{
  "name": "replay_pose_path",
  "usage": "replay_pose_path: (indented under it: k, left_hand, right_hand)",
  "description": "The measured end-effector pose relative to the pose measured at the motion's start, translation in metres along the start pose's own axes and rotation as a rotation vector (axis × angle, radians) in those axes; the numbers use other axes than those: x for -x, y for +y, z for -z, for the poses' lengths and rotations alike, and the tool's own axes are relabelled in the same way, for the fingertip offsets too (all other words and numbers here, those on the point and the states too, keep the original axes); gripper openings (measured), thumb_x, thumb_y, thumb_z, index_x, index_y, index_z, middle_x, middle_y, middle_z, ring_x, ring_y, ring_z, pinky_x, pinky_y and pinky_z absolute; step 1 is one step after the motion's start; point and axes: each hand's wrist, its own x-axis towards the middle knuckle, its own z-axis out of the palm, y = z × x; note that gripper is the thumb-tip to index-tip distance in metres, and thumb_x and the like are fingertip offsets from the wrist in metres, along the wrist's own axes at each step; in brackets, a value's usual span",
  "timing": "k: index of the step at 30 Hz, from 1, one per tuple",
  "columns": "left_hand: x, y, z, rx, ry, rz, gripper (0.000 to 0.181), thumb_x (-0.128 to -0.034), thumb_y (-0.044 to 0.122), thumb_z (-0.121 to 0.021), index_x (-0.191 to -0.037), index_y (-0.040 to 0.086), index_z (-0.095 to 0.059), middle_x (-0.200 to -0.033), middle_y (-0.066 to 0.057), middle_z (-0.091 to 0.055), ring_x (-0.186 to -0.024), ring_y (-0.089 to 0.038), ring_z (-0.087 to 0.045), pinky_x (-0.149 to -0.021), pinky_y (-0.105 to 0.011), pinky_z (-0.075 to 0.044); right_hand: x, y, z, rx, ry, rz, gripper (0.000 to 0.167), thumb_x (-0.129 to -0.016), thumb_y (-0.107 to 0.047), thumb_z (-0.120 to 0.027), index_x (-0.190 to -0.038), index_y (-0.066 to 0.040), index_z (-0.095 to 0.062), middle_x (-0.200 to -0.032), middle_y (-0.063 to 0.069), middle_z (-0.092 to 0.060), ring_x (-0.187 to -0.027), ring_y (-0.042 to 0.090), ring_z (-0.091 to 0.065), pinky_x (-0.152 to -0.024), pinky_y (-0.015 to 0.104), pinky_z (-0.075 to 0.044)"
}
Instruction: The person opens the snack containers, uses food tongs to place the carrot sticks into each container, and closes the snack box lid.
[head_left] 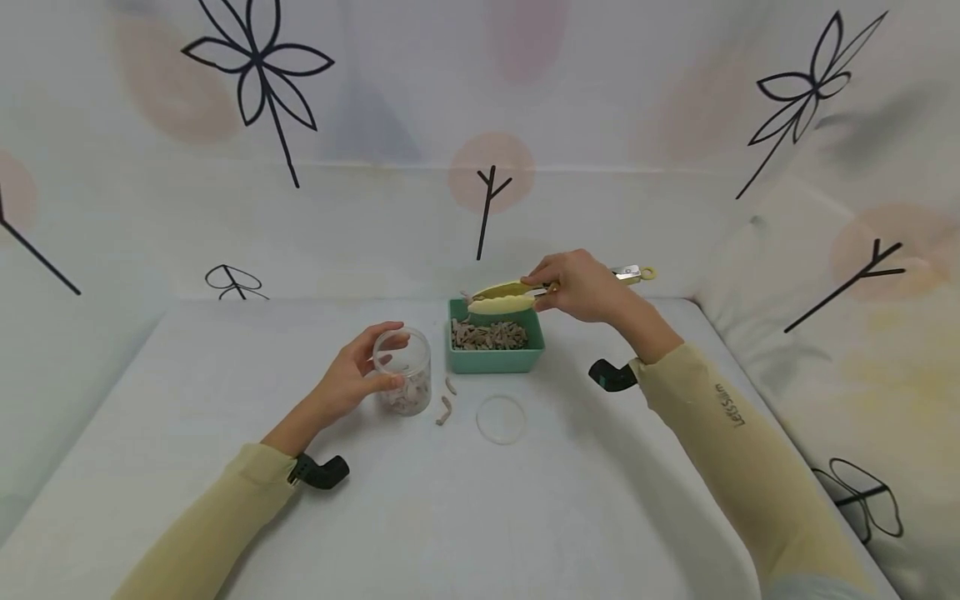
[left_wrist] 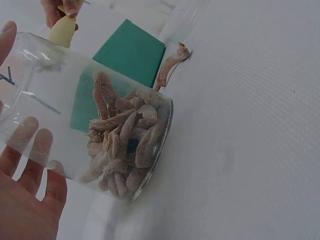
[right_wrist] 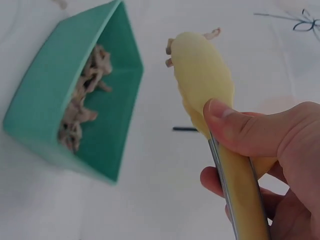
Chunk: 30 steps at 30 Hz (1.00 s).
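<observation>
Pale yellow sleeves (head_left: 735,467) up front, loaded tongs (head_left: 502,305) above a green box (head_left: 495,362)

Closest to us were those sleeves. Past the right one, the right hand (head_left: 581,287) had the tongs pinched between thumb and fingers. Their long axis ran mostly left-right in the head view, close to level, with the yellow tips pointing left and the ring end a touch higher. We could spot brownish pieces (right_wrist: 169,52) poking out of the tips, well off the box's rim. Left hand (head_left: 352,371) was wrapped round a clear jar (head_left: 408,383), partly filled with more of them; it leaned a bit left, mouth up. We couldn't tell if its base touched the cloth (head_left: 420,517). Two loose strips (head_left: 444,411) lay between the jar and a clear round lid (head_left: 501,419).
</observation>
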Motion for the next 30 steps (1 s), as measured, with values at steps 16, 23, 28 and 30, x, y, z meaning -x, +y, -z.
replay_pose_path:
  k: [16,23,28,30]
  left_hand:
    - [0.0,0.002,0.0,0.016,0.009,0.031,0.072,-0.0857,-0.001,-0.075,-0.148,0.006,-0.04,-0.147,-0.018,-0.046,-0.135,-0.031,-0.042,-0.106,-0.057,-0.033]
    - [0.001,0.003,0.0,-0.021,0.02,0.074,0.073,-0.0865,0.003,-0.076,-0.149,0.01,-0.04,-0.144,-0.012,-0.048,-0.131,-0.031,-0.044,-0.108,-0.056,-0.034]
    - [0.001,0.005,0.0,-0.008,0.016,0.093,0.075,-0.0863,0.003,-0.076,-0.151,0.01,-0.039,-0.141,-0.013,-0.048,-0.127,-0.029,-0.046,-0.109,-0.057,-0.033]
    - [0.001,0.005,0.001,-0.005,0.012,0.091,0.075,-0.0864,0.004,-0.077,-0.151,0.01,-0.038,-0.144,-0.013,-0.047,-0.129,-0.029,-0.046,-0.109,-0.057,-0.032]
  right_hand:
    - [-0.012,-0.076,0.002,0.003,-0.061,0.201,0.043,-0.083,-0.014,-0.082,-0.124,-0.01,-0.071,-0.12,0.001,-0.068,-0.106,0.018,-0.064,-0.083,0.029,-0.052]
    - [-0.019,-0.088,-0.011,-0.02,-0.11,0.226,0.043,-0.082,-0.014,-0.084,-0.123,-0.01,-0.072,-0.115,0.002,-0.069,-0.097,0.018,-0.065,-0.077,0.028,-0.053]
    - [-0.021,-0.093,-0.017,0.019,-0.153,0.2,0.044,-0.083,-0.017,-0.082,-0.125,-0.013,-0.071,-0.119,0.0,-0.067,-0.1,0.016,-0.063,-0.076,0.028,-0.052]
    - [-0.022,-0.094,-0.018,0.038,-0.165,0.196,0.045,-0.083,-0.019,-0.082,-0.126,-0.013,-0.07,-0.121,-0.001,-0.067,-0.1,0.016,-0.062,-0.075,0.028,-0.052]
